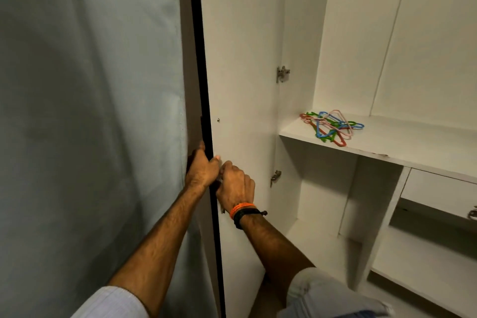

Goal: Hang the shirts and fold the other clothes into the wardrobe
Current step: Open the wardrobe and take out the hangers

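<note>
Here's the white wardrobe, standing wide open, pale panels inside and a dark strip running down the edge of its open door. Both hands are at that edge: the left hand has its fingers curled round the dark edge from the outer side, thumb on the inner face, gripping it; the right hand sits just beside and touching the left, fingers curled against the door's inner face near the edge, though what exactly they pinch there is hidden behind the knuckles. On the right wrist, two bands, one orange, one black. On the upper shelf, near its left end, lies a tangled heap of plastic hangers in red, green, blue and pink; they overlap too much to count exactly, at least five. Two metal hinges show on the door's hinge side, one above the shelf, one below. One drawer sits under the shelf at the right, with a metal handle at the frame's edge. A grey-blue curtain fills the left, hanging just beside the door.
</note>
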### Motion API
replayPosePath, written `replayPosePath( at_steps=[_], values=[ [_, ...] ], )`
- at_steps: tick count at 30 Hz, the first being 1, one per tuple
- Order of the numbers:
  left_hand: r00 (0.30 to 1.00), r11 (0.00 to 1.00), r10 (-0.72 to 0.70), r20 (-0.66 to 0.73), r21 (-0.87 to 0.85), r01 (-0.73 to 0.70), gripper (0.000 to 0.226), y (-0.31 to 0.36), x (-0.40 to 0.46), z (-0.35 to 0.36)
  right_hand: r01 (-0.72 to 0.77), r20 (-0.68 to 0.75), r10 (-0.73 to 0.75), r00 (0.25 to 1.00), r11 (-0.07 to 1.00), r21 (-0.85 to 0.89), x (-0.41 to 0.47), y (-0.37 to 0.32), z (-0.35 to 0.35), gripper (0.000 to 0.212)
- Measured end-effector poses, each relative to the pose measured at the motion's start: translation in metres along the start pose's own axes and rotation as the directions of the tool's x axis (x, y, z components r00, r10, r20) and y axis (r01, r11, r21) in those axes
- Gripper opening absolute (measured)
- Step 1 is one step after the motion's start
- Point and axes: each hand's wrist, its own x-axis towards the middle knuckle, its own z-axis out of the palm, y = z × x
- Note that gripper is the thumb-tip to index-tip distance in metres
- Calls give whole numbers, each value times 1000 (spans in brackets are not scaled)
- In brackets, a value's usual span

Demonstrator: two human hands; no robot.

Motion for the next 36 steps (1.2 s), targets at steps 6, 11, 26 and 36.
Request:
replayPosePath(
  at_steps=[6,11,26,36],
  values=[
    [999,999,-24,-29,34,25,50,-16,17,-24,-10,63,3,998,995,104,17,-23,28,34],
    [985,993,118,-127,3,-118,52,-13,2,-29,-8,96,-13,995,977,215,18,-18,32,39],
    [945,975,213,249,6,-222,34,19,4,112,-280,-37,295,955,934,221,18,140,-58,18],
    [924,986,138,358,36,-161,29,86,39,258,-352,-102,389,916,898,262,62,291,-138,18]
  ],
)
